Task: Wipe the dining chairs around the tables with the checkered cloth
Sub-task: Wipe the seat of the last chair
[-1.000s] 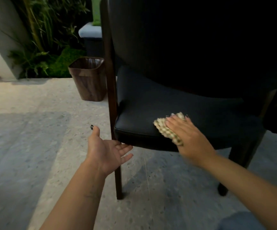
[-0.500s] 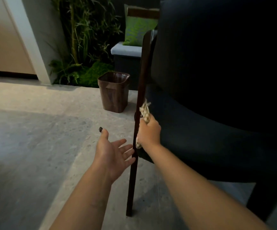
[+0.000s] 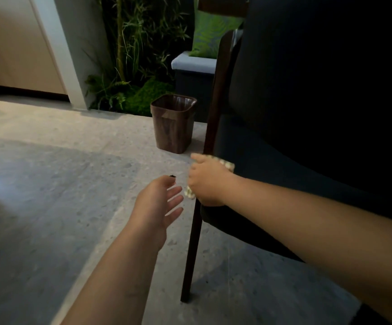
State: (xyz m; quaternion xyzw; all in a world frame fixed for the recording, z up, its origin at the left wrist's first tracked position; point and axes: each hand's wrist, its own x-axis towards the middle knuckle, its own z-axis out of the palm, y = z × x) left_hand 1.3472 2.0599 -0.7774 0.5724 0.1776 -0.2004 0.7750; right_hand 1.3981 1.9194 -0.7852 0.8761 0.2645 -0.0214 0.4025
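View: a dim room is seen from a head-worn camera looking down past two bare forearms.
Chair: a dark upholstered dining chair [image 3: 284,141] fills the right side; its thin dark wooden leg [image 3: 191,254] runs down to the floor near the centre.
Cloth: the checkered cloth [image 3: 226,164] is bunched against the chair's wooden frame at the front corner of the seat; one end shows above the right hand and another end below it.
Right hand: the right hand [image 3: 207,181] is seen from the back, fingers curled around the cloth and pressed to the chair frame just above the leg.
Left hand: the left hand [image 3: 157,202] is held in the air just left of the chair leg, palm turned toward the chair, fingers straight and spread, nothing held; a dark-painted thumbnail is visible.
Floor: pale speckled stone flooring [image 3: 49,184] is spread across the left side.
Bin: a brown square waste bin [image 3: 172,124] stands on the floor behind the chair.
Background: green leafy plants [image 3: 131,55] grow along the wall, beside a bench with a pale seat pad [image 3: 193,63] and a green cushion [image 3: 210,36].
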